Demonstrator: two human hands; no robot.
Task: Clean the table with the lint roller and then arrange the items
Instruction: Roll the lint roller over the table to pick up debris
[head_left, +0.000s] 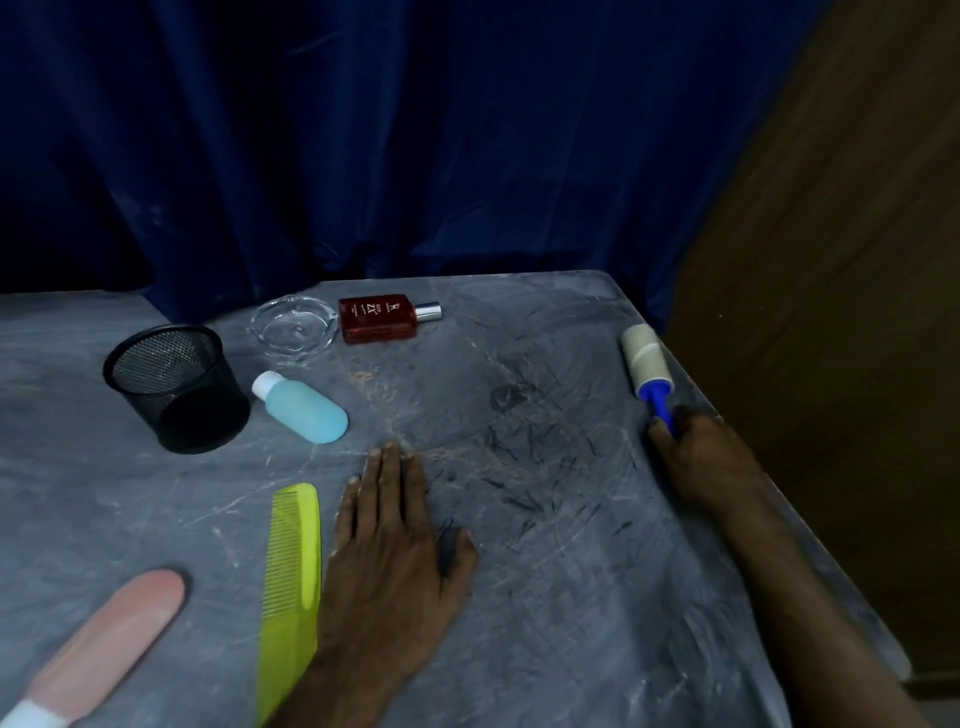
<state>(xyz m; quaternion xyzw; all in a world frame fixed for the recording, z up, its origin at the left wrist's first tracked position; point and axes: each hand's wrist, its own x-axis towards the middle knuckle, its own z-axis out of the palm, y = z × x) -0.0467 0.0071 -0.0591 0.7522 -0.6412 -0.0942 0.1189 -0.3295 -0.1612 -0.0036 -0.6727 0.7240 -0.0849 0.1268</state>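
Observation:
My right hand (701, 457) grips the blue handle of the lint roller (647, 361), whose pale roll lies near the table's right edge. My left hand (395, 545) rests flat on the grey table (571, 597), fingers spread, holding nothing. Dark hair strands (524, 457) are scattered between the two hands. A lime green comb (293, 577) lies just left of my left hand. A blue bottle (304, 408) and a red perfume bottle (382, 318) lie on their sides further back.
A black mesh cup (174, 387) stands at the left. A clear glass dish (293, 325) sits behind the blue bottle. A pink tube (98, 649) lies at the near left. A dark blue curtain (415, 145) hangs behind; the table's edge runs along the right.

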